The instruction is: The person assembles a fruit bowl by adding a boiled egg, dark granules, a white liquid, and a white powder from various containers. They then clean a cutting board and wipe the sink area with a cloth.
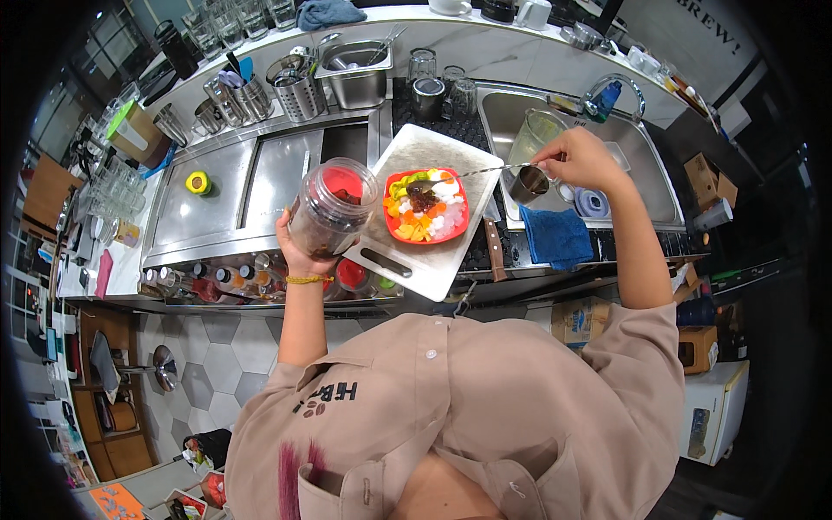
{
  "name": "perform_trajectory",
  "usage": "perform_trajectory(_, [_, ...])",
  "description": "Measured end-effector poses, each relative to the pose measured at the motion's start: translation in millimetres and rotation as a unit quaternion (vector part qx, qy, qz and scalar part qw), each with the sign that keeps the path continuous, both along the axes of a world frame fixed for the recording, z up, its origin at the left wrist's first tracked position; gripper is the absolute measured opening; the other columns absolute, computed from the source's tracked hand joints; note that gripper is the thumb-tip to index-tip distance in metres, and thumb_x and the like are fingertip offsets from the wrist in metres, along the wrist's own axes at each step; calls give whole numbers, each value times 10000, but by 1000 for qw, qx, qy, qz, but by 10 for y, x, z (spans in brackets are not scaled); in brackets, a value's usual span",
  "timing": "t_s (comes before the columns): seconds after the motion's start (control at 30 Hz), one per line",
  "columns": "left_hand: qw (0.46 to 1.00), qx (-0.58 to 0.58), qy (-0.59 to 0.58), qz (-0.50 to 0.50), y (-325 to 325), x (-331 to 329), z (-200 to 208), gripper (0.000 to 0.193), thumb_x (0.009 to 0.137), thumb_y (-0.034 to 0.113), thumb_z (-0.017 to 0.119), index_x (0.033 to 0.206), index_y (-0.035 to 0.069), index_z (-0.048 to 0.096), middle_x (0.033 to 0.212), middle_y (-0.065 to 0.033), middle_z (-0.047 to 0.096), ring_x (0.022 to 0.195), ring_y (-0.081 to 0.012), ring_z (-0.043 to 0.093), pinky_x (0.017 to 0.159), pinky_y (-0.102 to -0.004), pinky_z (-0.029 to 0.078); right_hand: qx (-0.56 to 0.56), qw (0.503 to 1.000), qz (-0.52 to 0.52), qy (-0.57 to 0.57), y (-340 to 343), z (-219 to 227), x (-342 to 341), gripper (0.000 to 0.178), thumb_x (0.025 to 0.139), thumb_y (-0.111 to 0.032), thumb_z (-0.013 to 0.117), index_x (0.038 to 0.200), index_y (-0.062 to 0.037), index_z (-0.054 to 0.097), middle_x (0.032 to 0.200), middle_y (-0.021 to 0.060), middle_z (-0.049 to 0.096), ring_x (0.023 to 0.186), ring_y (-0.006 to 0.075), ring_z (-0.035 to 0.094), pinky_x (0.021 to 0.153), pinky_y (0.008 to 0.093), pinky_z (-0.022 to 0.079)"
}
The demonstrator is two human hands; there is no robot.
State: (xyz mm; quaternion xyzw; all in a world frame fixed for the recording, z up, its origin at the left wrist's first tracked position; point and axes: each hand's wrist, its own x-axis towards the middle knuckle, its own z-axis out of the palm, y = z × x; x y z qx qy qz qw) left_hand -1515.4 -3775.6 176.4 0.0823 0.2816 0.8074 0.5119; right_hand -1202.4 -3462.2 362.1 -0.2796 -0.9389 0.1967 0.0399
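A clear plastic jar with dark contents is gripped by my left hand, its open mouth tilted up beside the bowl. My right hand pinches the end of a long twisted bar spoon, and the spoon's head reaches over the bowl's contents. The red square bowl holds yellow, orange, green, white and pale pink pieces, with a dark brown heap on top near the spoon. Under the bowl lies a white cutting board with a slot handle.
A sink with a clear pitcher and a metal cup is at the right. A blue cloth and a wooden-handled knife lie at the counter edge. Utensil holders and glasses stand behind.
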Motion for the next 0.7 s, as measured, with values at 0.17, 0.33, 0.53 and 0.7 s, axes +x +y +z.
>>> perform_trajectory(0.17, [1000, 5, -14, -2, -27, 13, -4, 822, 802, 715, 459, 1430, 186, 485, 1380, -139, 556, 1213, -408, 564, 850, -652, 514, 72, 997, 3, 11, -4, 80, 178, 214, 798, -179, 684, 977, -151, 796, 750, 82, 730, 613, 178, 678, 605, 307, 517])
perform_trajectory(0.33, [1000, 14, -17, 1, -27, 15, 15, 824, 819, 709, 430, 1428, 156, 481, 1382, -155, 547, 1200, -412, 565, 801, -651, 521, 23, 997, -20, 72, -98, -7, 421, 198, 794, -116, 722, 980, -115, 791, 762, 107, 728, 621, 175, 656, 601, 287, 489])
perform_trajectory(0.53, [1000, 10, -25, 7, 33, -18, 86, 835, 830, 703, 426, 1451, 145, 451, 1415, -163, 520, 1224, -421, 547, 831, -686, 497, 21, 983, -23, 179, -218, -451, 655, 190, 827, -51, 679, 992, -51, 774, 733, 117, 721, 603, 142, 638, 596, 283, 481])
perform_trajectory(0.7, [1000, 1, -7, 18, 191, -45, 148, 848, 825, 698, 450, 1471, 149, 421, 1444, -147, 500, 1284, -403, 509, 874, -708, 481, -136, 971, -105, 165, -34, -659, 955, 198, 848, -54, 669, 1023, -28, 759, 743, 82, 718, 652, 108, 648, 614, 264, 491])
